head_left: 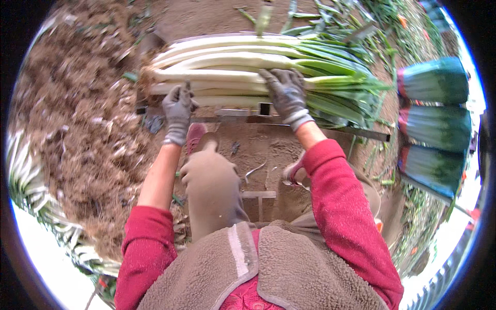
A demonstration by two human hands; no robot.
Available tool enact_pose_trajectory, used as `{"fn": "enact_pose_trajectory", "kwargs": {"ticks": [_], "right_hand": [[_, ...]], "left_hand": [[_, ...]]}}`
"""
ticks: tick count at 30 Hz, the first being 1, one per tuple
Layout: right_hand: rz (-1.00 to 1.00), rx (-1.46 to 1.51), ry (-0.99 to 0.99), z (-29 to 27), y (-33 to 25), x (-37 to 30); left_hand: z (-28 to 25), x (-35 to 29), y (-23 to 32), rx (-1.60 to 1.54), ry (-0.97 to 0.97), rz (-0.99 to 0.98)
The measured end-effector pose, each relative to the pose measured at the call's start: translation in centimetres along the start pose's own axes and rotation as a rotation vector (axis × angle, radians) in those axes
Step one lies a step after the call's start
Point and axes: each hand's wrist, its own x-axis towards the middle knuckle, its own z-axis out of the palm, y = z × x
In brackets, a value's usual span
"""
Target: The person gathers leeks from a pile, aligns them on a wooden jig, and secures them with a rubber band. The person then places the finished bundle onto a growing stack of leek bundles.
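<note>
1. Leeks (227,61) are lying side by side just beyond the dark metal rail (361,133), white shafts pointing left, green leaves spreading right.
2. Your gloved left hand (178,108) is hovering or resting at the leeks' near edge, above the rail's left part. Its fingers are partly curling; whether they are gripping a shaft, you cannot tell from this view.
3. Your gloved right hand (287,93) is lying over the leeks, beyond the rail's middle, with loosely spread fingers; none seem to be closing around a shaft. Pressure is not showing.
4. Progress, judged: gathering and lining-up are looking largely done for this batch. No tie or wrap is showing around it, so securing is probably remaining. Blur is obscuring the root ends; trimming is uncertain.
5. Finished work, probably: three blue-green packs (434,124) are sitting right of the rail.
6. Stock, probably: more white-and-green stalks (36,199) are lying far left of the rail, nearer you. A brown fibrous heap (77,103), apparently root waste, is spreading left of the rail.
7. Brands, labels, writing: nothing legible is appearing, on the packs or elsewhere.
</note>
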Motion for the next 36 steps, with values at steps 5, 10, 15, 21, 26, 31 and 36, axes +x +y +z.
{"fn": "enact_pose_trajectory", "kwargs": {"ticks": [5,10,15,21,26,31,36], "right_hand": [[0.032,0.096,0.017,-0.2,0.2,0.2],[0.13,0.152,0.118,-4.0,-0.3,-2.0],[0.399,0.117,0.409,-8.0,4.4,-6.5],[0.552,-0.245,0.372,-0.7,12.8,-5.0],[0.448,-0.021,0.398,-1.2,14.4,-5.7],[0.512,-0.233,0.094,-4.7,10.7,-3.1],[0.253,-0.446,-0.174,-0.6,4.4,-0.2]], "left_hand": [[6.4,4.5,3.1,0.645,0.04,1.013],[8.1,7.6,1.3,1.277,0.062,0.8],[7.7,7.7,0.2,1.226,0.101,0.862],[8.2,6.9,0.7,1.257,0.145,0.857],[8.6,6.1,1.7,1.179,0.062,0.701],[8.5,5.3,2.3,1.194,0.112,0.782],[8.7,5.3,1.5,1.058,0.073,0.72]]}}
